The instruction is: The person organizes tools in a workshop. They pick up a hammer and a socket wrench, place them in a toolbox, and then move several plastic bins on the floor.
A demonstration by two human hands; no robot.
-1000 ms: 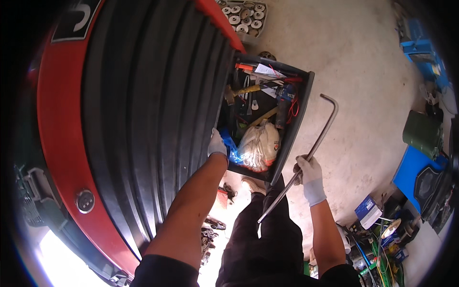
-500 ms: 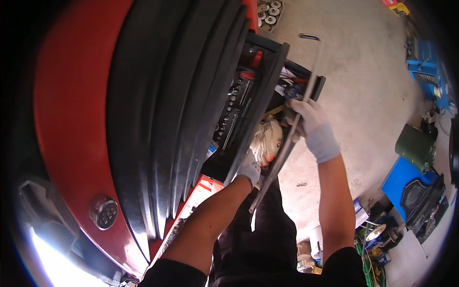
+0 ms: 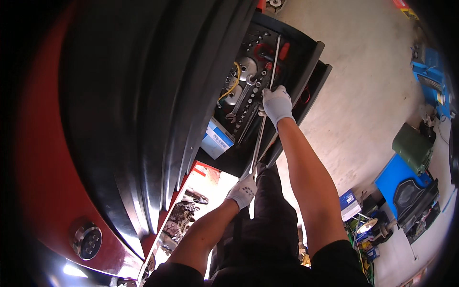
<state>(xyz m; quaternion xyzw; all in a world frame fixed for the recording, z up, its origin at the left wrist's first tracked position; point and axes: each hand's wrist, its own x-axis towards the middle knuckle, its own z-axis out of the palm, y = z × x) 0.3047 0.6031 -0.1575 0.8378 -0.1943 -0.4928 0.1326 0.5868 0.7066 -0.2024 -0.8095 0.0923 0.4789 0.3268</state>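
My right hand, in a white work glove, is closed around the middle of a long thin metal rod. The rod lies slantwise over a pulled-out black tool drawer. At its near end, my gloved left hand has its fingers curled onto the rod, just outside the drawer's near edge; the fingertips are partly hidden. Beneath the rod sit a socket set, a combination wrench, round metal discs, a yellow cord and a red-handled tool. A blue-and-white box rests nearer me.
The red and black cabinet fills the left side. A second drawer juts out below the first. Metal parts lie below the cabinet. To the right are a green container, a blue panel and blue equipment.
The upper drawer now shows farther out, covering most of the lower one and its bundle of gloves. My right hand has swung the rod left over it; my left hand has come nearer, to the rod's end.
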